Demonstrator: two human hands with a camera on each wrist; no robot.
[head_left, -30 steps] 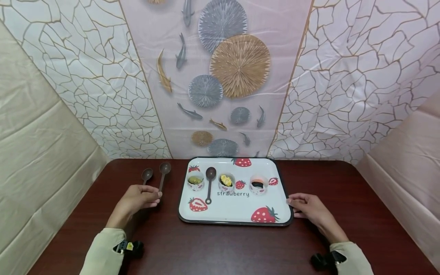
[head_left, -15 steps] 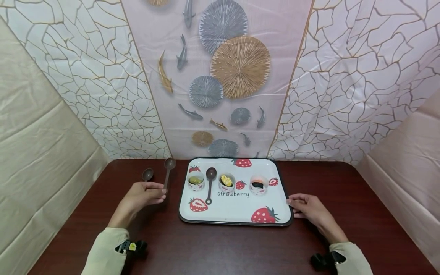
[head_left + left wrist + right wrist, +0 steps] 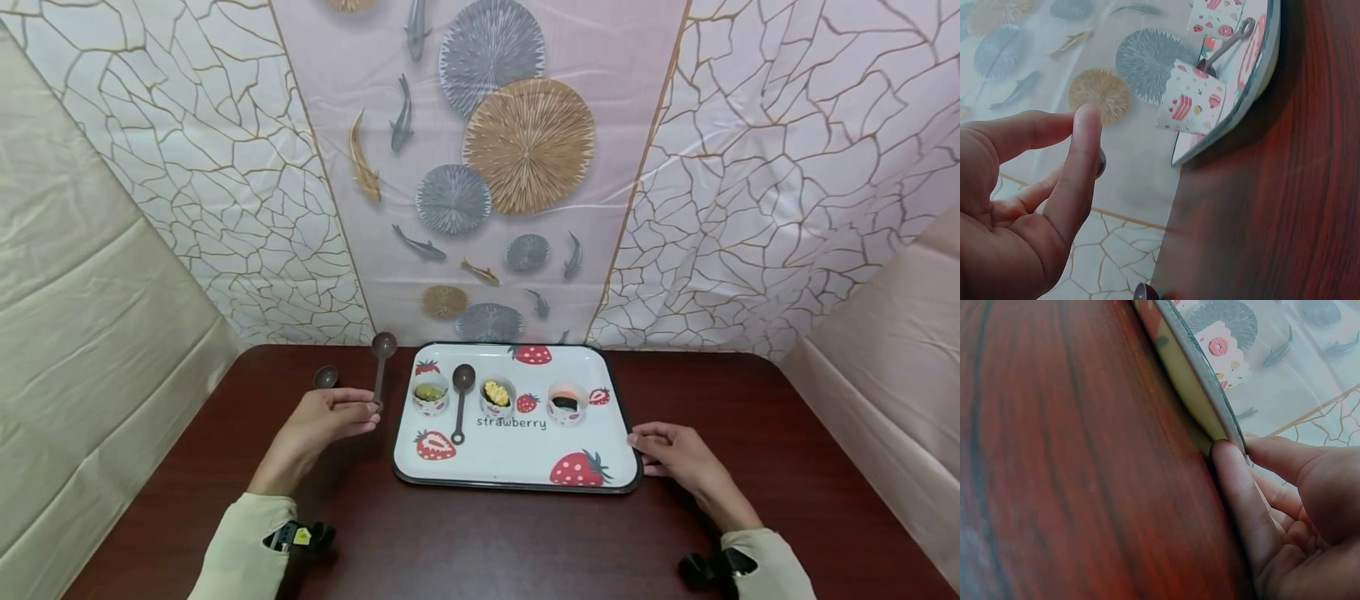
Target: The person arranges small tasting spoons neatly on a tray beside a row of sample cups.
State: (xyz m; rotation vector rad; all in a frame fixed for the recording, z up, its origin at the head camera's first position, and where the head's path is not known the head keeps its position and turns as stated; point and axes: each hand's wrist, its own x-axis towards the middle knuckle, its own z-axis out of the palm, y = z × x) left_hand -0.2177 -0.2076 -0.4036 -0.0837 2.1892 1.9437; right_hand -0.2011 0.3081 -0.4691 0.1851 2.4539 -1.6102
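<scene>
Left hand (image 3: 322,425): fingers pressed together, pinching the handle of the held spoon (image 3: 382,367), just left of the tray (image 3: 495,462). Right hand (image 3: 682,454): fingers pinch the tray's right rim. Count: one tray; three cups (image 3: 431,407) on it; three spoons, comprising the held one, a second spoon (image 3: 461,408) on the tray, and a third spoon (image 3: 326,377) farther left of it.

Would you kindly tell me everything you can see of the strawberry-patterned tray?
The tray is a shallow rectangle with rounded corners, white and glossy inside, with a dark rim. Red strawberries and the word "strawberry" decorate it. I cannot tell whether it is metal or plastic. It appears to lie flat on the reddish-brown table. Three small printed cups and a brown spoon rest on it. The right hand pinches its right edge.
</scene>
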